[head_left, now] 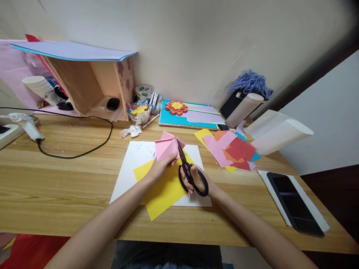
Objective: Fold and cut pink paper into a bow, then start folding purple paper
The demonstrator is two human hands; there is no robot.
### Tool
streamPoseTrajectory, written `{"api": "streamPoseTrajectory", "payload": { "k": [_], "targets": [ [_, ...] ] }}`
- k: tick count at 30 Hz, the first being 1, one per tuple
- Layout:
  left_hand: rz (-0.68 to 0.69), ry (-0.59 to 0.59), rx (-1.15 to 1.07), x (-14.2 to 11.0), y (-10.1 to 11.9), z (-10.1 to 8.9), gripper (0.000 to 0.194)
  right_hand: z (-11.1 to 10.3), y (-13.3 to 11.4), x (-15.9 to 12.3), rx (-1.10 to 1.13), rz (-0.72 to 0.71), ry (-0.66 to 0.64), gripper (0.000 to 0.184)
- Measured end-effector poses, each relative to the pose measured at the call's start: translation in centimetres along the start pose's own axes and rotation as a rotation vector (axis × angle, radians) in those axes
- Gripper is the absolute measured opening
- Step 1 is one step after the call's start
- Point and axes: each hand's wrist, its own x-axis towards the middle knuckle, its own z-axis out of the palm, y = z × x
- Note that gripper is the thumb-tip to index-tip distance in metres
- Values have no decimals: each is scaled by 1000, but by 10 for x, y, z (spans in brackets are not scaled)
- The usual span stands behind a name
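Pink paper (165, 149), pinched by left hand (162, 166); scissors (183, 158), gripped by right hand (199, 180), best kept clear of that pinch, blade contact unclear.

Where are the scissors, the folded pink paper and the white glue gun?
Scissors (183, 158): head view, on the dark blades.
Folded pink paper (165, 149): head view, on its front face.
White glue gun (32, 129): head view, on the handle.

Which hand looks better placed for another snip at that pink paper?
Probably the right hand: it grips the black scissors, with the blades at the pink paper. The left hand holds that paper, so it seems better suited to steadying.
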Motion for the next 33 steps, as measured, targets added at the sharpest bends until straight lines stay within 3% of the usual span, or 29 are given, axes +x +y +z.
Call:
{"api": "streamPoseTrajectory", "payload": {
  "k": [16,26,33],
  "targets": [
    [23,19,-62,3,-9,-2,34,2,-2,0,2,-13,-10,67],
    [55,45,36,4,-6,-4,32,0,-1,0,-11,0,-4,63],
    [24,148,104,2,-6,-4,32,0,-2,1,-39,38,31,64]
  ]
}}
